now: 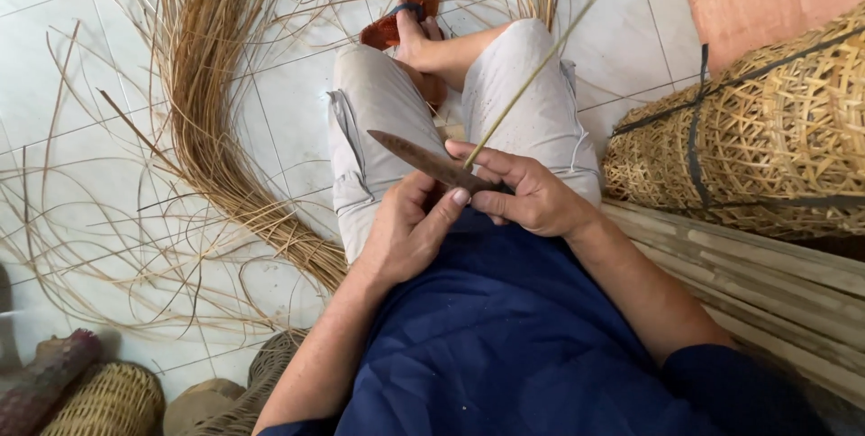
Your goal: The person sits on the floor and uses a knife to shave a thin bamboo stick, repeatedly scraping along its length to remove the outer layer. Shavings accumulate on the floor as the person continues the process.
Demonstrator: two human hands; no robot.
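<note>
A dark blue shirt fills the bottom of the view, nearest the camera, and both forearms reach forward from it over the lap. The left hand is curled closed, its thumb pressed up against the underside of a knife with a brownish, pointed blade that slants up and to the left across the thighs. The right hand is closed around the knife's dark handle end and also pinches a thin green-yellow rattan strip, which meets the blade at the fingers and runs straight up to the right, out past the top edge of the view. The person sits on a white tiled floor in pale grey shorts, knees bent, with 1 foot in a red-brown sandal at the top centre. A thick sweeping bundle of tan rattan strands curves over the floor on the left, with loose strands scattered about it. On the right, just beside the right arm, lies a roll of open-weave cane matting tied with dark bands, resting on long pale slats. Small woven baskets sit in the bottom-left corner of the floor.
</note>
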